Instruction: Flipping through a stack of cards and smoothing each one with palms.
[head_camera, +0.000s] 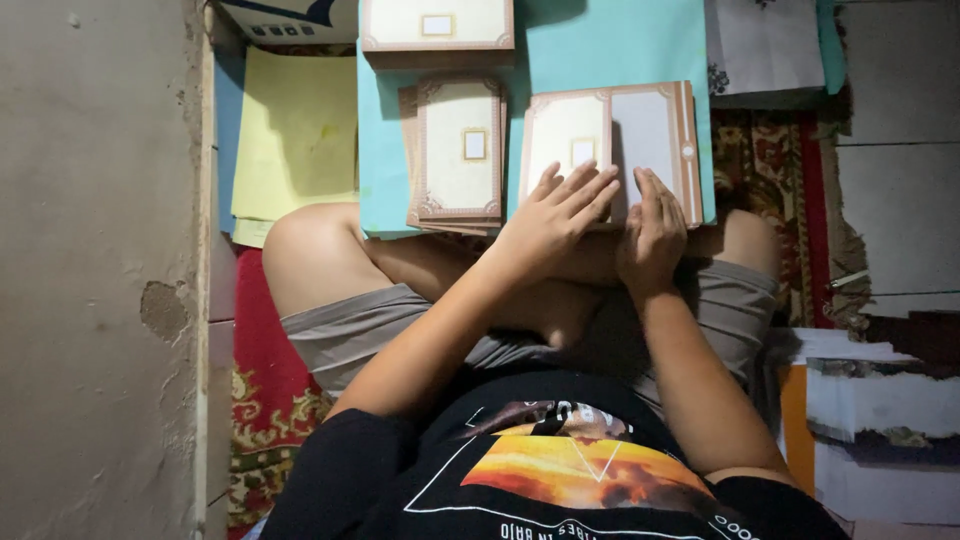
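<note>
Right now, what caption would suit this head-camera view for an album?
Seated cross-legged, left hand and right hand press flat an open bordered card on a teal sheet, beside a card stack.

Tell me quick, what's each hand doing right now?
Left hand: open, fingers flat on the cream folded card.
Right hand: open, flat on the same card, gripping nothing.

card lower edge: under hands | top box: cut by frame edge

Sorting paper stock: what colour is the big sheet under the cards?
Teal sheet, lying under the bordered cards; head view.
</note>
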